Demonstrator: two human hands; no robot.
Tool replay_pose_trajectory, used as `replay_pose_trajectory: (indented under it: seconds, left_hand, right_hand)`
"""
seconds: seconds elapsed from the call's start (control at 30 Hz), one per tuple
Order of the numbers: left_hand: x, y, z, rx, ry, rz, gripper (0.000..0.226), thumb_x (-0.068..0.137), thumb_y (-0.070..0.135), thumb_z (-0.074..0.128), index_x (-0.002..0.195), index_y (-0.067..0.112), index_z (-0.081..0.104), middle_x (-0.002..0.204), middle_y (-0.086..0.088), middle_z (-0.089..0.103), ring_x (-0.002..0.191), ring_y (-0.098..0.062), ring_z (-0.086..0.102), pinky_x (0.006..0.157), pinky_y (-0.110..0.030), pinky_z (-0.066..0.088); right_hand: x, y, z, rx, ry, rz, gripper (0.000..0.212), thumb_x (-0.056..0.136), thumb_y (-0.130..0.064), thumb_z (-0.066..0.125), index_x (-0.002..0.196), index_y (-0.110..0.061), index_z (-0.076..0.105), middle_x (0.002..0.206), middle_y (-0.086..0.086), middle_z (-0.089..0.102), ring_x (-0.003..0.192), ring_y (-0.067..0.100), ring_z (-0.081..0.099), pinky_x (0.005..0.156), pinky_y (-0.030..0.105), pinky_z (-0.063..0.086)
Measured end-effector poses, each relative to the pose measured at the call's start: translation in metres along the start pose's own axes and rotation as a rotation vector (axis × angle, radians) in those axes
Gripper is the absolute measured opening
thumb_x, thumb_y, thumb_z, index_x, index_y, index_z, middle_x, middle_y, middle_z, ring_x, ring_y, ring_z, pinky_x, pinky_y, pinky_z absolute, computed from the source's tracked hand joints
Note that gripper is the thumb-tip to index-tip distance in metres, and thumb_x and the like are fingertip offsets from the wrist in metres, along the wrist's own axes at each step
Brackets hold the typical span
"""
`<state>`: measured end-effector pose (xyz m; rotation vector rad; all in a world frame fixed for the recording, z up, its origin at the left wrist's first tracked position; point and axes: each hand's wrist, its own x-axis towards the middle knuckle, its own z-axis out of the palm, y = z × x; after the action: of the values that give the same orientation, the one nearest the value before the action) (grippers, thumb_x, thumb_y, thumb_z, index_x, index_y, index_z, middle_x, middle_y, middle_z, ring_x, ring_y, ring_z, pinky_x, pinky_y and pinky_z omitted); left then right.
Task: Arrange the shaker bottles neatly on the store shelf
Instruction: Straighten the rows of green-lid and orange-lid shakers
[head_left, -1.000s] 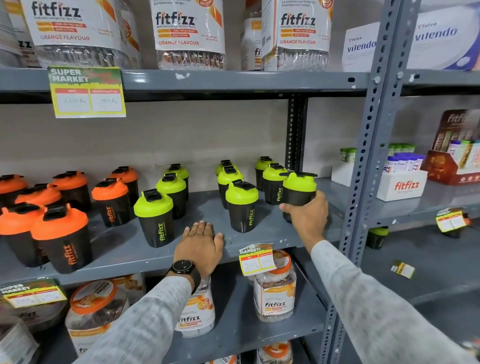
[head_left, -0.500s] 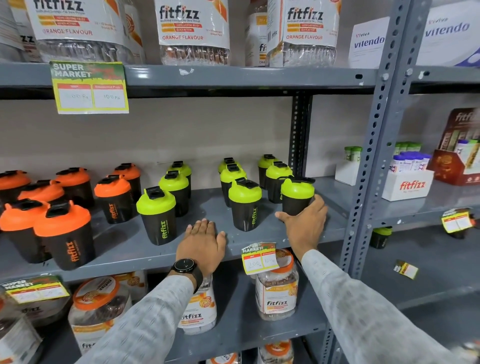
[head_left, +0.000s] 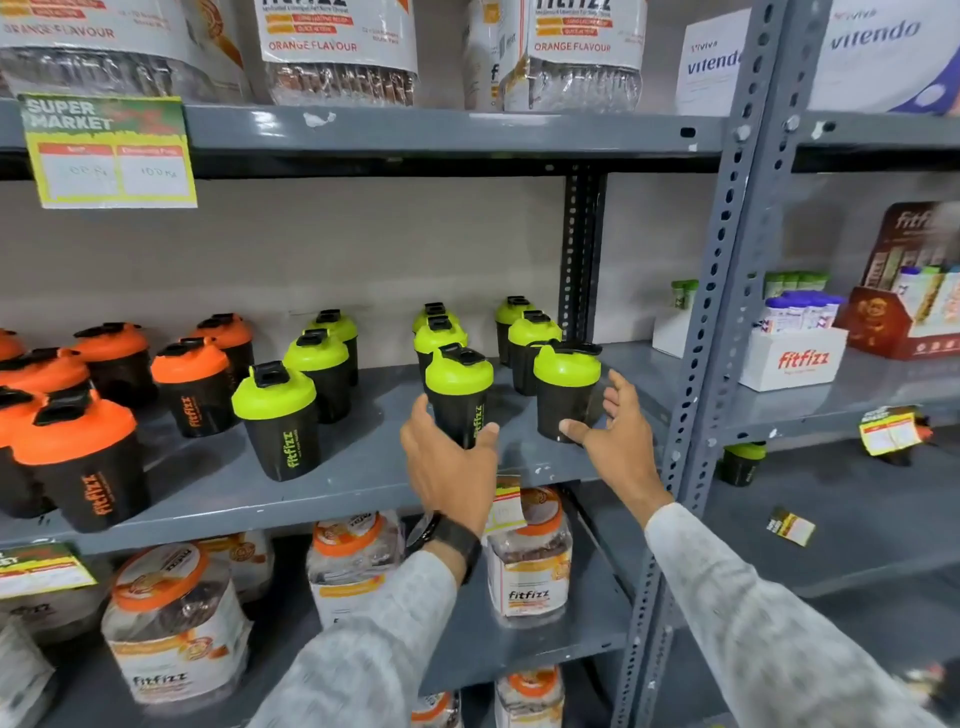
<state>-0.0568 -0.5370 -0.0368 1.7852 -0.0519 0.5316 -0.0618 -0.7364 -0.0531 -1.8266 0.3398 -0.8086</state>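
Cupping the light, rigid shaker bottle (head_left: 460, 400) at its slick dark waist, left hand (head_left: 451, 470) is closing loosely while right hand (head_left: 621, 436) is hovering spread.

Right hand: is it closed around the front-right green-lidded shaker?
No. The right hand is open beside the front-right green-lidded shaker, fingers spread and thumb only near its base.

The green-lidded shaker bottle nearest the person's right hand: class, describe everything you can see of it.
The shaker bottle has a black, seemingly plastic, tapered body and a lime-green domed lid with a black flip cap. It stands upright at the front of the grey shelf, heading the rightmost green row. The right hand is open beside it, thumb at its base; contact is unclear.
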Motion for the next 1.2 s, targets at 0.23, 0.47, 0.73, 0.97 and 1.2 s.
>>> replay_pose_trajectory:
  seconds: [0.23,0.47,0.73,0.97,1.2]
  left_hand:
    - [0.015,0.017,0.054,0.085,0.193,-0.184,0.118,0.056,0.033,0.097,0.151,0.011,0.03,0.139,-0.023,0.041,0.122,-0.047,0.048,0.1,-0.051,0.042]
    - [0.023,0.014,0.067,0.176,0.283,-0.151,0.105,0.058,0.034,0.097,0.142,0.014,0.038,0.128,-0.02,0.053,0.119,-0.046,0.053,0.095,-0.051,0.045]
    - [0.027,-0.003,0.044,0.216,0.145,0.002,0.086,0.066,0.034,0.091,0.136,0.014,0.046,0.125,-0.012,0.06,0.116,-0.037,0.058,0.092,-0.046,0.049]
    - [0.026,-0.006,0.037,0.197,0.089,0.055,0.085,0.069,0.033,0.089,0.14,0.017,0.044,0.126,-0.011,0.06,0.118,-0.036,0.056,0.095,-0.047,0.049]
    - [-0.002,-0.007,0.043,0.025,0.321,0.005,0.099,0.07,0.029,0.09,0.152,0.018,0.035,0.146,-0.011,0.046,0.132,-0.03,0.049,0.104,-0.047,0.044]
  right_hand:
    - [0.038,0.007,0.001,-0.015,-0.182,-0.018,0.091,0.059,-0.015,0.099,0.134,-0.035,0.051,0.115,-0.019,0.068,0.114,0.013,0.066,0.09,0.024,0.052]
    - [0.029,0.005,0.009,-0.08,-0.06,-0.07,0.073,0.055,-0.035,0.098,0.113,-0.027,0.053,0.102,-0.006,0.07,0.093,0.021,0.066,0.066,0.024,0.045]
    - [0.006,-0.01,0.028,-0.114,0.151,-0.058,0.085,0.06,-0.032,0.099,0.125,-0.017,0.047,0.121,0.009,0.063,0.111,0.034,0.063,0.09,0.043,0.052]
    - [-0.003,-0.015,0.037,-0.126,0.182,-0.073,0.097,0.064,-0.032,0.098,0.141,-0.012,0.043,0.133,0.013,0.058,0.123,0.036,0.058,0.1,0.046,0.05]
    - [-0.016,-0.001,0.024,0.027,0.17,-0.051,0.112,0.07,-0.026,0.096,0.16,-0.016,0.029,0.153,0.009,0.045,0.142,0.026,0.043,0.106,0.028,0.032]
